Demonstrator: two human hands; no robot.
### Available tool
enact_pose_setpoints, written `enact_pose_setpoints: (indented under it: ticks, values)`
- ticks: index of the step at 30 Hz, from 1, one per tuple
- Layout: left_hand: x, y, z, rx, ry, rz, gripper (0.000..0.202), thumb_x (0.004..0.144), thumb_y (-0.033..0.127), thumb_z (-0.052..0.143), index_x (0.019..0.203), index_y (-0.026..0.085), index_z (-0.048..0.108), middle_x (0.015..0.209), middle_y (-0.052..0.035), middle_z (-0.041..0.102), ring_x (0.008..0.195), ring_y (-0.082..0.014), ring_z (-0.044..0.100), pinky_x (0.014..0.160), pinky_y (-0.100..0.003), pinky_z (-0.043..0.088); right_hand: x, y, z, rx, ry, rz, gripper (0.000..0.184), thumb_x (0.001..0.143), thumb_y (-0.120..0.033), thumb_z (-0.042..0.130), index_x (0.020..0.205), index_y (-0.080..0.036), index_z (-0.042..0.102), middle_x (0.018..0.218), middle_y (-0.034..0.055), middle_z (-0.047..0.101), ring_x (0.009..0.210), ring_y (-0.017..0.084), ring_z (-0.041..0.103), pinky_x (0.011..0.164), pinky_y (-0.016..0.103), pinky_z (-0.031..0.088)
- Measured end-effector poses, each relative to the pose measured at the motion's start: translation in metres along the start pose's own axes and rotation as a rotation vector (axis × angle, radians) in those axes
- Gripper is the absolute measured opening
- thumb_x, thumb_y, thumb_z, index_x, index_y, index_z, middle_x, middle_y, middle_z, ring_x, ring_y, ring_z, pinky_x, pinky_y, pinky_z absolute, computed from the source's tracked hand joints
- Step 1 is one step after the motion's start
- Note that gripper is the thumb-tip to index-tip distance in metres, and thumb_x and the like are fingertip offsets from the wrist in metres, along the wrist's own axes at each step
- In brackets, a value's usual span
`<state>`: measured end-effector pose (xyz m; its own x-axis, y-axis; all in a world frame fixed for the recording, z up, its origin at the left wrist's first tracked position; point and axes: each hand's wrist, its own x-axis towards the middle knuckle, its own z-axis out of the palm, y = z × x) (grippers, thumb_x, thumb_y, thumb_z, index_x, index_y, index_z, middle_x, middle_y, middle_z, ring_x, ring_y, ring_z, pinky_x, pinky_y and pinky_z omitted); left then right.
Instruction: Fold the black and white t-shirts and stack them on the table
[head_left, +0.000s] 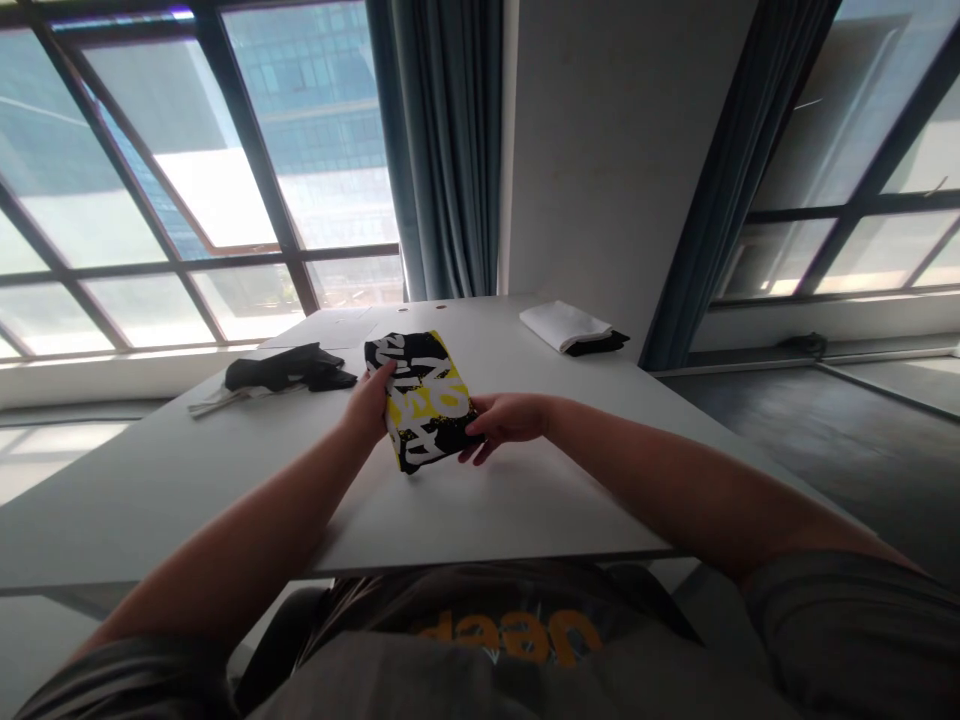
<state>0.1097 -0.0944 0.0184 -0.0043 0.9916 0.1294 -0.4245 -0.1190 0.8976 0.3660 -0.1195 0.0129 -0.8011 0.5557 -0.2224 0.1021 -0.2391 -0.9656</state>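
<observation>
A folded garment [424,395], black with yellow and white lettering, lies on the grey table [525,500] in front of me. My left hand [369,405] grips its left edge, fingers curled onto the cloth. My right hand [506,422] holds its right edge near the lower corner, fingers tucked under the fold. Both arms reach forward over the table.
A crumpled black cloth [289,370] lies at the left on the table, over something light. A folded white cloth on a black one [571,327] sits at the far right corner. Windows and blue curtains [450,150] stand behind. The table's front edge is near my chest.
</observation>
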Motion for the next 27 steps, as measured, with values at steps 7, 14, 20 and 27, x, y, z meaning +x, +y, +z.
enact_pose_setpoints:
  ticks: [7,14,20,27]
  values:
    - [0.017,0.014,-0.015,0.044,0.102,0.243,0.048,0.092,0.048,0.08,0.125,0.018,0.061,0.102,-0.0055,0.074,0.088,-0.0211,0.075,0.073,-0.027,0.062,-0.018,-0.051,-0.038,-0.151,0.411,-0.234,0.035,0.087,-0.022,0.075,0.119,-0.015,0.064,0.107,0.0117,0.077,0.085,0.021,0.076,0.074,0.03,0.064]
    - [0.0,-0.008,-0.007,0.591,-0.143,-0.257,0.049,0.085,0.041,0.09,0.117,0.017,0.062,0.09,-0.0071,0.074,0.069,-0.0193,0.072,0.057,-0.025,0.059,-0.02,-0.039,-0.066,0.003,0.903,-0.179,0.048,0.094,-0.026,0.064,0.14,-0.016,0.055,0.088,0.007,0.072,0.071,0.021,0.071,0.064,0.033,0.061]
    - [-0.004,-0.014,-0.009,1.038,-0.19,-0.15,0.045,0.086,0.035,0.085,0.116,0.022,0.053,0.072,0.0,0.07,0.054,-0.0168,0.065,0.046,-0.02,0.045,-0.018,-0.043,-0.083,-0.432,0.534,-0.039,0.077,0.073,-0.014,0.081,0.146,-0.026,0.059,0.077,-0.0009,0.07,0.059,0.015,0.065,0.059,0.024,0.056]
    - [0.004,-0.02,-0.025,1.084,-0.351,-0.239,0.045,0.085,0.051,0.078,0.113,0.021,0.06,0.077,-0.0027,0.073,0.059,-0.0167,0.061,0.056,-0.024,0.047,0.004,-0.141,-0.114,-0.934,0.579,-0.265,0.031,0.079,-0.008,0.072,0.106,-0.016,0.084,0.085,0.0023,0.077,0.067,0.012,0.065,0.071,0.021,0.053]
